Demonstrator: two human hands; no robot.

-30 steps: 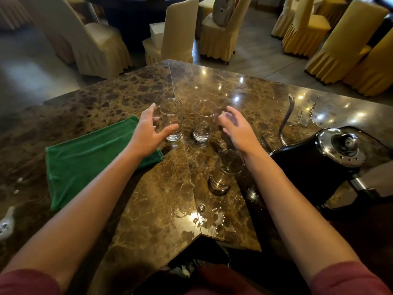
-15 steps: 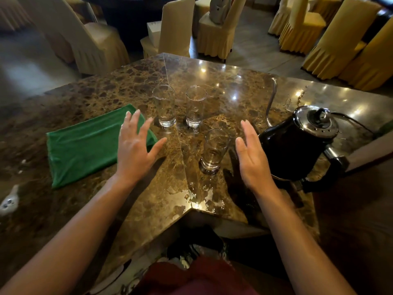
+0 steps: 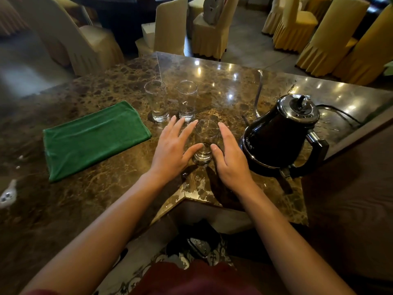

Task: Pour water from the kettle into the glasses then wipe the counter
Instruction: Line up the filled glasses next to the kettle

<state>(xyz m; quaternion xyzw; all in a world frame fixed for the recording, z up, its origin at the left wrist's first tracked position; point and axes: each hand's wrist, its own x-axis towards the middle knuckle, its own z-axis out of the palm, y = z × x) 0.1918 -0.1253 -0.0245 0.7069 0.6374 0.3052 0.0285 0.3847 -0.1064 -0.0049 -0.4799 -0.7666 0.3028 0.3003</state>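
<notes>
Two open hands, left hand (image 3: 172, 154) and right hand (image 3: 230, 160) with straight fingers flanking the near glass (image 3: 205, 141) on the marble counter (image 3: 106, 188), gripping nothing, two more glasses (image 3: 157, 101) (image 3: 187, 100) behind, one black kettle (image 3: 278, 135) right, one green cloth (image 3: 93, 138) left.

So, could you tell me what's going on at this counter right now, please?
A person stands at a marble counter with both hands around the nearest glass. The left hand and right hand flank it with straight fingers; a firm grip isn't visible. Two more glasses stand just behind, each with a little water at the bottom. The black kettle sits untouched to the right, and a folded green cloth lies to the left.
</notes>
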